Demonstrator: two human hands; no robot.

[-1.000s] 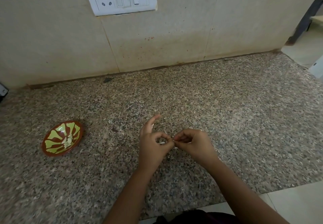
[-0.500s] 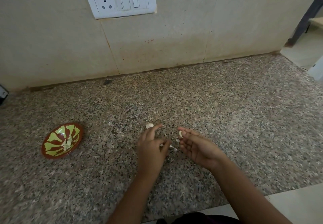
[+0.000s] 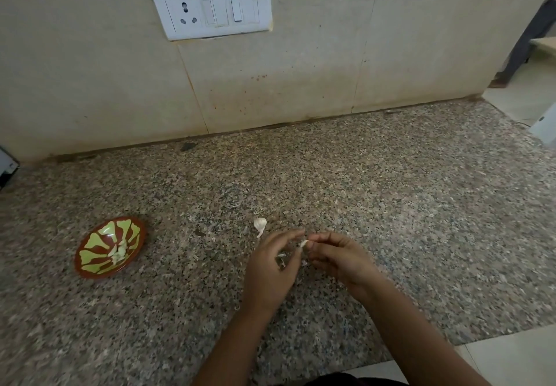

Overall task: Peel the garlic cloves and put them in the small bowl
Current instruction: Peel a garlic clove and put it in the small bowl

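brown-green small bowl [image 3: 90, 268] holds peeled cloves [image 3: 119, 253]

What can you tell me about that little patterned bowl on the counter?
The small bowl is round and shallow, with a reddish-brown rim and an inside painted in light green petal-like shapes that fan out from the middle. It looks like glazed ceramic, though that is a guess. It sits on the speckled stone counter, appearing tilted toward the camera, well to the left of both hands, which do not touch it. A few pale pieces, probably peeled garlic, lie near its centre.
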